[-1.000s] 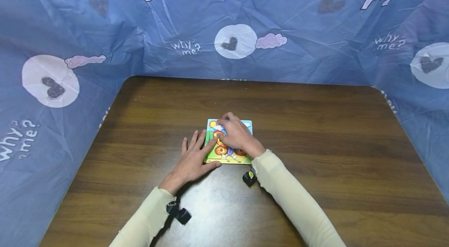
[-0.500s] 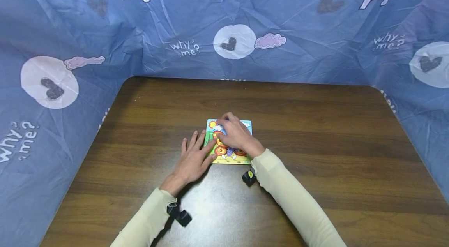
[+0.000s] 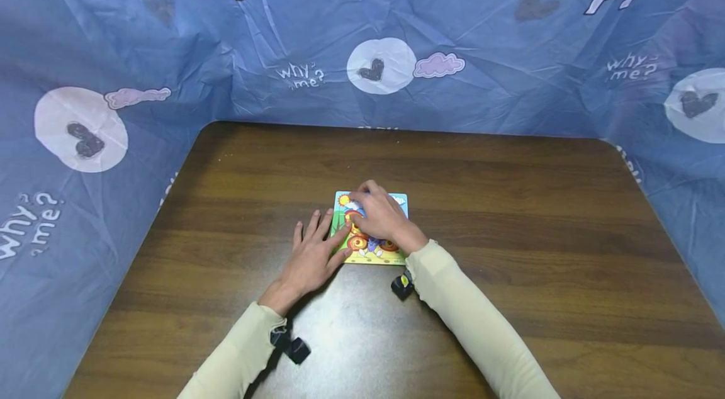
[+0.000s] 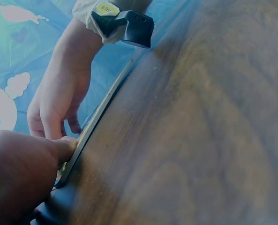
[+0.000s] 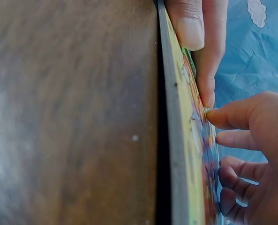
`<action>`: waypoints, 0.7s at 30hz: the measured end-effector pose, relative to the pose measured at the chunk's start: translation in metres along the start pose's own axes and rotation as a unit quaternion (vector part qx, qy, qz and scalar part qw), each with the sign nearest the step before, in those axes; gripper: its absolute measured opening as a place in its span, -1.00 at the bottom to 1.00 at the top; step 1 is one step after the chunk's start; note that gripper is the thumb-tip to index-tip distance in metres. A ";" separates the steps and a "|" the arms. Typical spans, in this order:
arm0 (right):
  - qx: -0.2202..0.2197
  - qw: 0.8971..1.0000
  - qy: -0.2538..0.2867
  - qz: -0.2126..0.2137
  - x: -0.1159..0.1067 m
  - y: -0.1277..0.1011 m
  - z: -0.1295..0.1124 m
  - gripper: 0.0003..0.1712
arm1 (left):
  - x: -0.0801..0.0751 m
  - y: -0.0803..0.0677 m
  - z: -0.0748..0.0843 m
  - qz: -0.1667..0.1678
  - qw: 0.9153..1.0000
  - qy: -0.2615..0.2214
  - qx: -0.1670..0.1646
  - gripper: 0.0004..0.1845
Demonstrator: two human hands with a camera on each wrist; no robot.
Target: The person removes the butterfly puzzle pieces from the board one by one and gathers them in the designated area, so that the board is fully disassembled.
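At frame centre, our left hand (image 3: 308,255) lies flat, steadying the puzzle (image 3: 370,247); our right hand's (image 3: 384,216) curled fingertips press its pieces.

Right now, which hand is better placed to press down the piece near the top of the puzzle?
Probably the right hand: its fingertips already rest on the puzzle there, while the left hand touches only the left edge.
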State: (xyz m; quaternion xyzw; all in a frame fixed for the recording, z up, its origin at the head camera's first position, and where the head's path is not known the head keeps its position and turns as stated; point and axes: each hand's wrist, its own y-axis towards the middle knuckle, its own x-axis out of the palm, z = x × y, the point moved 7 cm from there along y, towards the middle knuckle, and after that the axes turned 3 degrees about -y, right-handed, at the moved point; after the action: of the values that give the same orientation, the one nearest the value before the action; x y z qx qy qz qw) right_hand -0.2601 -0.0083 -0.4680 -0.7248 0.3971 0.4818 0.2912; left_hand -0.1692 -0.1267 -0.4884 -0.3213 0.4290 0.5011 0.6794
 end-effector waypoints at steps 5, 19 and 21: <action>0.001 1.000 -0.001 0.002 0.000 0.000 0.000 -0.41 | -0.001 0.001 0.001 0.007 1.000 0.004 0.007 -0.44; 0.012 0.999 0.032 0.006 0.003 0.006 -0.004 -0.38 | -0.001 0.000 0.001 0.007 1.000 0.005 0.004 -0.45; 0.012 0.999 0.034 0.008 0.003 0.008 -0.006 -0.40 | -0.001 0.000 0.001 0.002 1.000 0.002 0.002 -0.45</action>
State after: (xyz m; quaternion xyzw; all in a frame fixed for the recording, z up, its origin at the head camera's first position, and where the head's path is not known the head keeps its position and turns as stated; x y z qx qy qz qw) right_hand -0.2633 -0.0178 -0.4690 -0.7339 0.4181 0.4546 0.2828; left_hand -0.1693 -0.1258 -0.4867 -0.3199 0.4321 0.5013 0.6780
